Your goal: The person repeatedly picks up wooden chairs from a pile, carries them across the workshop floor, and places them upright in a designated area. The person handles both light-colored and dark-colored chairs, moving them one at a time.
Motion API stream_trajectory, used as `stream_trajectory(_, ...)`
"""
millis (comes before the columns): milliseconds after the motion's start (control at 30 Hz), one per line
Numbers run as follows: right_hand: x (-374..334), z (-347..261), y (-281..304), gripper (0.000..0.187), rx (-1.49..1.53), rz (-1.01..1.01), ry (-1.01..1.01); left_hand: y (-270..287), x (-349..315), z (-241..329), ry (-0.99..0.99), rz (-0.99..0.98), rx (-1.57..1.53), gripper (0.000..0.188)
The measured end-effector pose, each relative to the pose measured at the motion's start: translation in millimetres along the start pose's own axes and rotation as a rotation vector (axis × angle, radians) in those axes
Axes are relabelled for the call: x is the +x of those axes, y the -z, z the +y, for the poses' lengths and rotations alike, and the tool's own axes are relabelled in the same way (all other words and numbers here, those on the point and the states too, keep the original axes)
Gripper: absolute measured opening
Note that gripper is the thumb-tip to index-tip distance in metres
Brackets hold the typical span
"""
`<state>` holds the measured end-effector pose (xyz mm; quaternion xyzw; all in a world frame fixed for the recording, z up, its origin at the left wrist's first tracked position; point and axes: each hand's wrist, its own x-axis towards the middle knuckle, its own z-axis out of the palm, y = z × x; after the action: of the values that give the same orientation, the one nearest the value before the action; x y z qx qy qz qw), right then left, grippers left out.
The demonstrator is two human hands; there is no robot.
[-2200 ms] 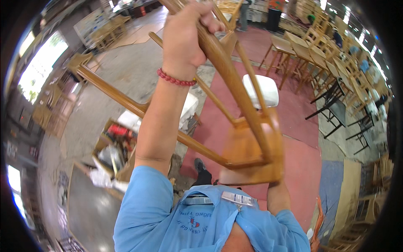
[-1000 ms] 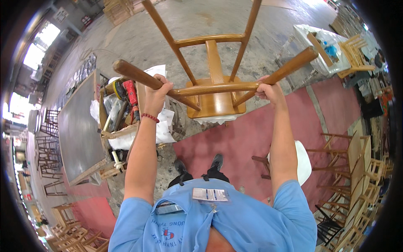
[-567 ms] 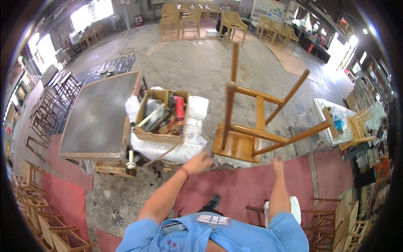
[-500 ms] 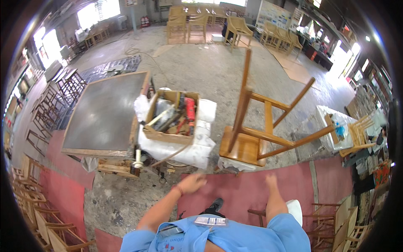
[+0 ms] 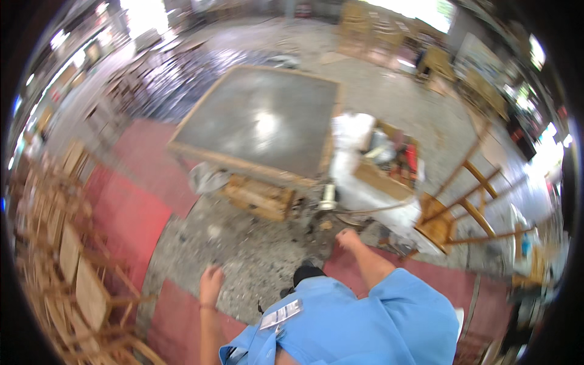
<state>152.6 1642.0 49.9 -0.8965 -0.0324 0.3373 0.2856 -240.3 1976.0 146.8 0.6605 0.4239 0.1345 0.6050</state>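
Concrete floor [image 5: 243,252] surrounds the dark-topped table [image 5: 243,106]; right of it the upturned wooden chair [image 5: 437,220], now released, stands unaided. My left grip [image 5: 212,283] and right grip [image 5: 350,238] look empty; I can't tell if closed.

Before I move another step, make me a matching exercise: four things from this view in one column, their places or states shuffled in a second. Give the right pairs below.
Things
1. wide, grey-topped table edged in wood
2. open, tan, rectangular box
3. glossy brown wooden chair
4. bare left hand

Places and states
A. turned upside down, legs raised
B. empty, with a band at the wrist
C. between the table and the chair
D. left of the box, reflecting light

Right pairs: 1-D, 2-C, 3-A, 4-B
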Motion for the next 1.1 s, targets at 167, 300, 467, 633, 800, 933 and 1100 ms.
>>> stream_trajectory(167,37,-124,-94,0.032,0.005,-0.234,0.037,55,83,61,-0.084,-0.09,-0.13,0.036)
stream_trajectory(300,51,-199,-205,0.025,-0.27,-0.544,0.175,173,160,17,0.11,0.186,-0.047,0.038)
stream_trajectory(467,58,-347,-288,0.035,-0.659,-0.794,0.289,317,130,-131,0.514,0.572,0.771,0.023)
stream_trajectory(633,84,-538,-323,0.04,-0.384,-0.828,0.336,321,70,-234,0.541,0.332,0.863,0.03)
stream_trajectory(800,149,-699,-400,0.037,-0.042,-0.691,0.448,320,154,-266,0.87,0.267,0.395,0.029)
stream_trajectory(933,219,-778,-467,0.043,-0.164,-0.393,0.682,403,268,-262,0.78,0.204,0.433,0.028)
stream_trajectory(1100,256,-797,-488,0.023,-0.251,-0.516,0.199,627,485,-182,0.481,-0.36,1.272,0.034)
